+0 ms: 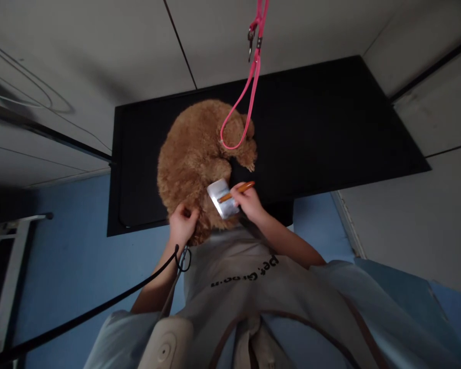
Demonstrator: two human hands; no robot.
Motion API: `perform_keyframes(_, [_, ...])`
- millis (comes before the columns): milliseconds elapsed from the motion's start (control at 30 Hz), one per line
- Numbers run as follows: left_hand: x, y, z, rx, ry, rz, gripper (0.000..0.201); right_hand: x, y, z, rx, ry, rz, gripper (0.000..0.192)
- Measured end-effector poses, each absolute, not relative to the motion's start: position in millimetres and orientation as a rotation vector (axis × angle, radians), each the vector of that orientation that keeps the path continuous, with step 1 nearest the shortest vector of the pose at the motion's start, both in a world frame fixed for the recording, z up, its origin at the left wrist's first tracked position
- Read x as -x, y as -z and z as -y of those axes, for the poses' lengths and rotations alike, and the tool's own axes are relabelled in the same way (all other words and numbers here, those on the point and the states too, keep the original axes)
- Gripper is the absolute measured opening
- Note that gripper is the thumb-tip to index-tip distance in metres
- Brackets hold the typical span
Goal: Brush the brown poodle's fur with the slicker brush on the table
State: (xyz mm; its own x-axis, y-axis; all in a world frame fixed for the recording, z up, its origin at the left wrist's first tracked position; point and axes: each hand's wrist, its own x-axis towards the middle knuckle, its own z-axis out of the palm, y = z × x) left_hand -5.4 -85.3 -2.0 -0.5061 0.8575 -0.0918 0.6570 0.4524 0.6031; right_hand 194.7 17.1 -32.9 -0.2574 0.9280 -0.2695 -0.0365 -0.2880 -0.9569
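Note:
A brown curly-coated dog (194, 148) lies curled on the black grooming table (322, 123), its head toward the right. My right hand (248, 201) grips the orange handle of a slicker brush (223, 199), whose pale metallic back faces up. The brush rests against the fur near the table's front edge; its bristles are hidden beneath. To the left of the brush, my left hand (184, 220) is closed on the dog's fur, thumb and fingers bent together. A tuft of darker fur shows just below that hand.
A pink leash loop (234, 146) with a metal clip hangs over the dog's head. A black cable (100, 307) crosses at lower left, close to my left forearm. My grey apron (246, 271) meets the table's front edge. A pale wall stands behind the table.

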Motion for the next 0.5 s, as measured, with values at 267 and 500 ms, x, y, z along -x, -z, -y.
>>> perform_keyframes(267, [9, 2, 76, -1.272, -0.709, -2.295, 0.022, -202, 39, -23, 1.332, -1.457, 1.194, 0.028])
perform_keyframes(500, [17, 4, 68, -1.292, -0.713, -2.216, 0.015, -212, 48, -31, 1.396, -1.456, 1.093, 0.029])
